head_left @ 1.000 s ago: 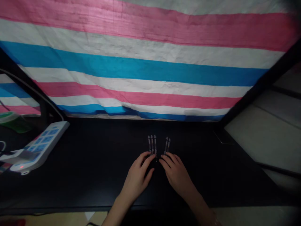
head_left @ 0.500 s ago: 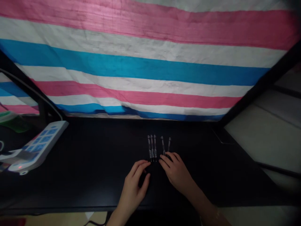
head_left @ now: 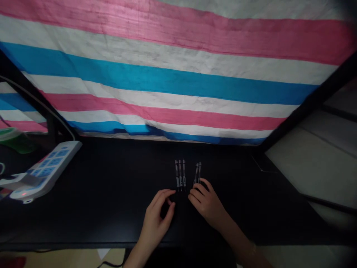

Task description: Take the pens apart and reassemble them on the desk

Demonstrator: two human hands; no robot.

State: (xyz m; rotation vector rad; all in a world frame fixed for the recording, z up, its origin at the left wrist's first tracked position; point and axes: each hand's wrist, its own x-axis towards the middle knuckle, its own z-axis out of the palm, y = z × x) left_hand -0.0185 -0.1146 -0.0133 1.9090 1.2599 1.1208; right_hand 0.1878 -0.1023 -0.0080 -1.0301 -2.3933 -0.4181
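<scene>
Three pens (head_left: 180, 175) lie side by side on the black table (head_left: 111, 193), their dark tips toward me. To their right, two more pens (head_left: 197, 172) lie close together, with their near ends at the fingers of my right hand (head_left: 208, 203). That hand rests on the pair with its fingers over their lower parts. My left hand (head_left: 157, 214) is beside the near tips of the three pens, thumb and fingers apart, with nothing held.
A white power strip (head_left: 50, 169) with a red light lies at the left, with a plug and cable. Behind it is a green container (head_left: 18, 140). A striped cloth (head_left: 173, 82) hangs along the table's back edge.
The left pen of the right-hand pair has moved right, so the two now lie close together. My right hand's fingers have shifted with them. My left hand has drawn slightly left.
</scene>
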